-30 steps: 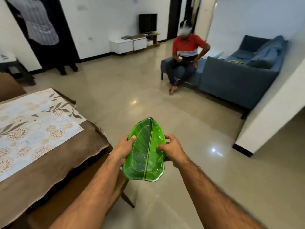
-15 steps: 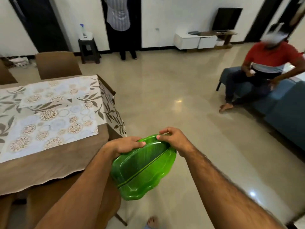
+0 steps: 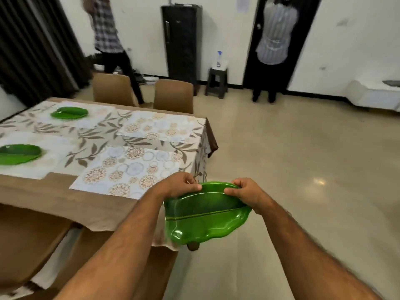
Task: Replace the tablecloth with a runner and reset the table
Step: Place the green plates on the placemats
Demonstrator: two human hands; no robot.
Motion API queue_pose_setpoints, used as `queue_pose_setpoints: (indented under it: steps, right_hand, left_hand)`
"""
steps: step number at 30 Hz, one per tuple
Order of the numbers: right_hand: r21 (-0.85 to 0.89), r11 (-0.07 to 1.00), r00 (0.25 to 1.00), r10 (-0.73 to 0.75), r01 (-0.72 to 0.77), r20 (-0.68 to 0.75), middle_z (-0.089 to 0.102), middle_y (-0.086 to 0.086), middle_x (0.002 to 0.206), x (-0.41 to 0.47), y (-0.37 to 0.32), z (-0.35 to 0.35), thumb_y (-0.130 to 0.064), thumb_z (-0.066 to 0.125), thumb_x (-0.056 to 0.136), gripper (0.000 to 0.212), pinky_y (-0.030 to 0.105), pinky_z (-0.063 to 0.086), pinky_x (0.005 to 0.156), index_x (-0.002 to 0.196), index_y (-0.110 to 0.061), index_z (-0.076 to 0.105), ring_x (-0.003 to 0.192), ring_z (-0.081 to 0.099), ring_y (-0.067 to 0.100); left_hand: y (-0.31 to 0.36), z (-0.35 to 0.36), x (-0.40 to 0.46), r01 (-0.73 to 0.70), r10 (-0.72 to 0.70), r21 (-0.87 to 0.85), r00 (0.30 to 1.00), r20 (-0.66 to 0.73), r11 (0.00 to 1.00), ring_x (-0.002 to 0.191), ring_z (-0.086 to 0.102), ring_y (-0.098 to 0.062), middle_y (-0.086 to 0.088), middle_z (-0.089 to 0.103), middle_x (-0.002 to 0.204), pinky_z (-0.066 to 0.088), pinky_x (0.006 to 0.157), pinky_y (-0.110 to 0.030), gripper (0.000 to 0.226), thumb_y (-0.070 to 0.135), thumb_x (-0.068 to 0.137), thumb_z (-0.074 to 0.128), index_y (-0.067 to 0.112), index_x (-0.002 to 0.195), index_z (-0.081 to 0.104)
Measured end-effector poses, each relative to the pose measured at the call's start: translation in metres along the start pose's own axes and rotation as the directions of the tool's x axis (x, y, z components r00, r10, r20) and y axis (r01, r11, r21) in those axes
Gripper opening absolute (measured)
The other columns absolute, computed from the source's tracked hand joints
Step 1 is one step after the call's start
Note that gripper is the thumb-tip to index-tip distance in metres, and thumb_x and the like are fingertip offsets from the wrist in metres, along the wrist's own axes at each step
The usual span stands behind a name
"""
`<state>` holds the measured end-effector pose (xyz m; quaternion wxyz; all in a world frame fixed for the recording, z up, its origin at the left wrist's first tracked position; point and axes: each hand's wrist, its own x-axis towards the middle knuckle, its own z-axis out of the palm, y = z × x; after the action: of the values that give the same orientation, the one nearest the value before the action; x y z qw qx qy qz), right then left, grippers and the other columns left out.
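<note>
Leaf-shaped green plate (image 3: 205, 215) pinched at far rim by left hand (image 3: 180, 184) & right hand (image 3: 244, 192) — looks rigid, light, glossy/slippery; empty placemat (image 3: 127, 169) just left of hands.

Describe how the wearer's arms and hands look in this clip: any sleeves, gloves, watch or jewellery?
Both forearms are bare as far as the frame shows; no sleeve edge is in view. The left hand and right hand wear no gloves, and no watch, band or ring shows on either wrist or on the visible fingers. The forearms carry dark hair. No markings or tattoos can be made out.
</note>
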<state>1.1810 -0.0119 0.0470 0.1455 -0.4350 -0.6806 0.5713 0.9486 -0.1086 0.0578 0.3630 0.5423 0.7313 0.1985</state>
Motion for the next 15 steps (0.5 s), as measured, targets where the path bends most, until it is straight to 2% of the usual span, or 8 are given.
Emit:
queue_pose_setpoints:
  steps: [2,5,7,9,11,12,14,15]
  right_hand:
    - [0.015,0.999,0.999,-0.028,0.029,-0.036,0.059,0.002,0.061,0.035,0.006,-0.009,-0.006,0.071,0.085,0.014,0.020,0.044,0.050,0.074,-0.002,0.064,0.054,0.054,0.013]
    - [0.057,0.997,0.995,-0.050,0.055,-0.092,0.054,0.000,0.057,0.079,0.008,-0.012,-0.005,0.072,0.084,0.020,0.019,0.039,0.045,0.067,-0.005,0.062,0.054,0.049,0.014]
    - [0.115,0.991,0.995,-0.056,0.066,-0.086,0.054,-0.004,0.052,0.103,-0.004,-0.009,-0.002,0.070,0.085,0.025,0.016,0.039,0.041,0.064,-0.010,0.058,0.051,0.050,0.010]
    - [0.121,0.989,0.996,-0.072,0.079,-0.059,0.058,0.000,0.059,0.129,-0.010,-0.001,-0.002,0.071,0.085,0.025,0.016,0.045,0.046,0.066,-0.014,0.060,0.056,0.054,0.014]
    - [0.105,0.991,0.997,-0.080,0.080,-0.004,0.066,0.006,0.069,0.154,-0.016,0.015,-0.007,0.073,0.084,0.019,0.028,0.053,0.061,0.069,-0.016,0.066,0.065,0.062,0.022]
    - [0.108,0.991,0.997,-0.075,0.073,0.015,0.068,0.008,0.072,0.168,-0.017,0.025,-0.010,0.074,0.084,0.015,0.033,0.055,0.066,0.071,-0.015,0.068,0.069,0.065,0.025]
    - [0.153,0.987,0.998,-0.053,0.048,0.027,0.067,0.008,0.073,0.189,-0.024,0.043,-0.013,0.072,0.086,0.014,0.030,0.053,0.064,0.074,-0.012,0.067,0.071,0.064,0.025]
    - [0.170,0.985,0.998,-0.046,0.039,0.038,0.065,0.008,0.074,0.202,-0.026,0.055,-0.014,0.071,0.088,0.015,0.030,0.051,0.065,0.074,-0.011,0.065,0.072,0.061,0.023]
  left_hand:
    - [-0.018,-0.006,0.011,0.066,-0.087,-0.092,0.962,-0.258,0.994,0.090,0.064,-0.016,0.003,0.067,0.093,0.050,0.076,-0.031,0.026,0.052,0.086,0.066,0.027,0.089,0.068]
    - [-0.034,0.004,0.021,0.127,-0.367,-0.447,0.783,-0.503,0.885,0.094,0.064,-0.021,-0.008,0.067,0.110,0.054,0.087,-0.037,0.037,0.048,0.090,0.063,0.018,0.113,0.064]
    - [-0.032,0.014,0.027,0.097,-0.538,-0.671,0.684,-0.492,0.736,0.100,0.063,-0.024,-0.015,0.063,0.121,0.053,0.090,-0.039,0.048,0.043,0.092,0.063,0.012,0.128,0.055]
    - [-0.034,0.020,0.032,0.042,-0.662,-0.793,0.578,-0.476,0.607,0.113,0.058,-0.028,-0.016,0.055,0.133,0.051,0.096,-0.042,0.057,0.038,0.092,0.065,0.009,0.138,0.046]
    - [-0.041,0.017,0.038,-0.104,-0.785,-0.889,0.432,-0.444,0.445,0.117,0.056,-0.032,-0.019,0.050,0.137,0.051,0.093,-0.041,0.065,0.030,0.091,0.067,0.007,0.143,0.037]
    - [-0.046,0.013,0.040,-0.211,-0.835,-0.920,0.389,-0.390,0.331,0.112,0.059,-0.033,-0.021,0.051,0.135,0.054,0.085,-0.041,0.066,0.026,0.091,0.068,0.006,0.144,0.033]
    - [-0.052,0.008,0.047,-0.361,-0.859,-0.927,0.438,-0.267,0.104,0.094,0.064,-0.031,-0.020,0.059,0.122,0.058,0.063,-0.037,0.059,0.017,0.094,0.064,0.000,0.142,0.035]
    - [-0.054,0.006,0.052,-0.365,-0.845,-0.930,0.481,-0.234,0.049,0.086,0.065,-0.028,-0.018,0.063,0.111,0.058,0.054,-0.033,0.051,0.015,0.096,0.060,-0.004,0.139,0.041]
